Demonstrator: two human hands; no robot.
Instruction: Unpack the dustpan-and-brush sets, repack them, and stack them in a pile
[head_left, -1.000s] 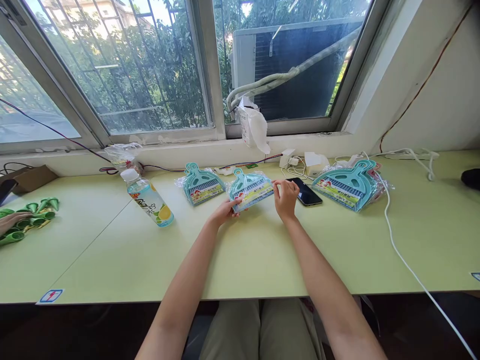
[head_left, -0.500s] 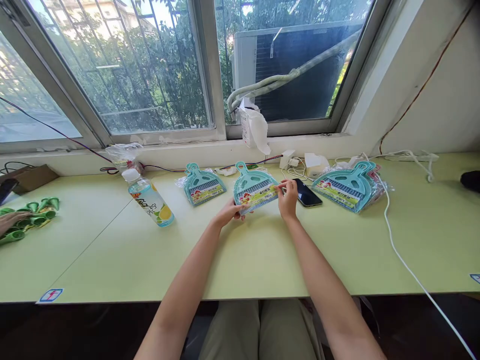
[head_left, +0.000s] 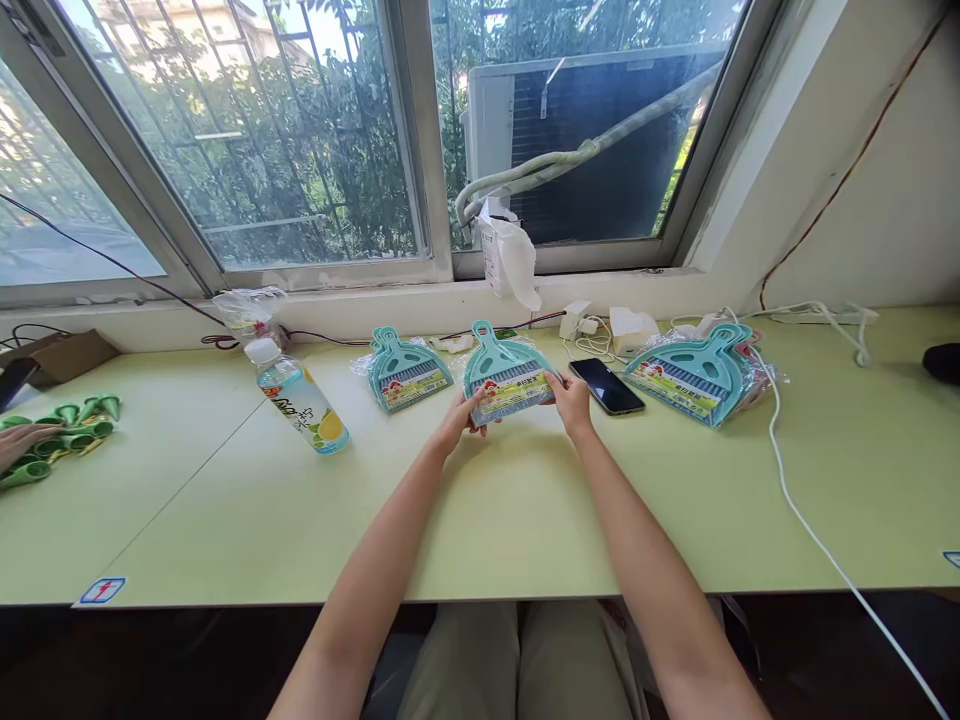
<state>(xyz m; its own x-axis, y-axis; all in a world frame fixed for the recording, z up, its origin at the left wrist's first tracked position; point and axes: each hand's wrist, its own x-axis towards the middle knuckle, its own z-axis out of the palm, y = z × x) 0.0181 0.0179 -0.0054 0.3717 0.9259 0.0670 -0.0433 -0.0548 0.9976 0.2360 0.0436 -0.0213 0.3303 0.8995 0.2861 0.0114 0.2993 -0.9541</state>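
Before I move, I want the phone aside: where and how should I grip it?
I'd pinch the phone by its long edges at the near end, from above on your side: it lies flat, that end faces bare table, with a white plug beyond the other.

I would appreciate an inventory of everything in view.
Dustpan-shaped plastic pack: 1, teal, held.
Second pack: 1, teal, left-centre.
Pack stack: count unclear, teal, right.
Lemon-print bottle: 1, clear-blue, left.
Flat phone: 1, black, centre-right.
Cone-shaped pieces: several, green, left.
Cardboard box: 1, brown, left.
Plastic bag: 1, clear, behind bottle.
Paper packet: 1, white, at window.
Long cable: 1, white, right.
Rounded object: 1, black, right.
Table: pale green, below.
Metal-framed window: grey, behind.
Air-conditioner unit: 1, white, outside.
Another person's hand: 1, far left.
Own left hand, right hand: 2, holding pack.
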